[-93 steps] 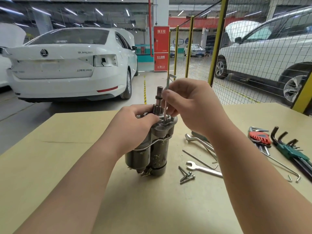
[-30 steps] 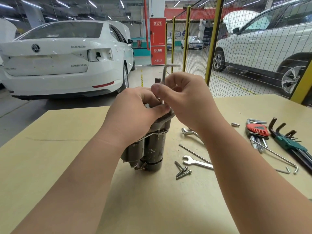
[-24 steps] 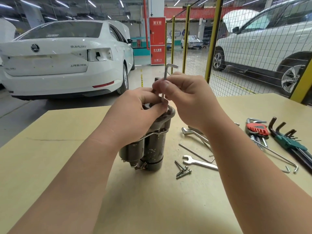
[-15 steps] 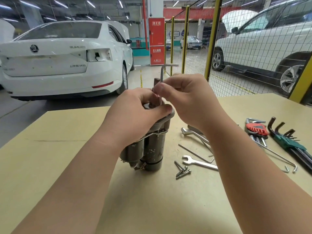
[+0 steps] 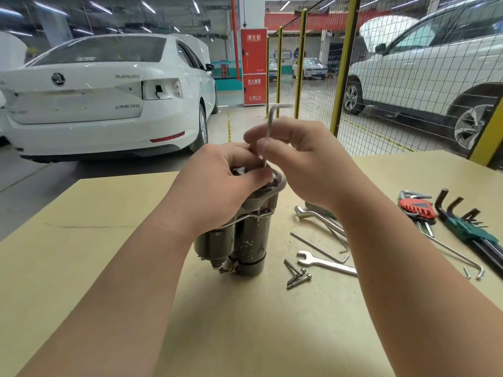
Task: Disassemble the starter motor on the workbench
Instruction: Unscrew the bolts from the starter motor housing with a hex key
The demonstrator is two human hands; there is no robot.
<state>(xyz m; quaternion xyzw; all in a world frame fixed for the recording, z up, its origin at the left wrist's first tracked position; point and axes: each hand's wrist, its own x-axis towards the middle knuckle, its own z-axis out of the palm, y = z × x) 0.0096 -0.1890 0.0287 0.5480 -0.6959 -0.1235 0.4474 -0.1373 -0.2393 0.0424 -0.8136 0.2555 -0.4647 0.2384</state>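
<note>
The starter motor (image 5: 246,240) stands upright on the workbench (image 5: 81,268), its two dirty grey cylinders side by side. My left hand (image 5: 217,186) grips its top housing from the left and hides the shaft. My right hand (image 5: 304,161) pinches a thin L-shaped hex key (image 5: 270,123) between thumb and fingers. The key stands upright with its short arm pointing right, and its lower tip reaches down to the top flange of the motor.
Loose bolts (image 5: 298,276), a small open-end wrench (image 5: 324,262), a long thin rod (image 5: 318,247) and another wrench (image 5: 318,216) lie right of the motor. Further right are a red hex key set (image 5: 416,209) and a green one (image 5: 468,227). Yellow mesh fencing stands behind the bench.
The hex key has turned in my right hand's fingers; its short arm swung between pointing right and toward me. My left hand kept its grip on the motor top.
</note>
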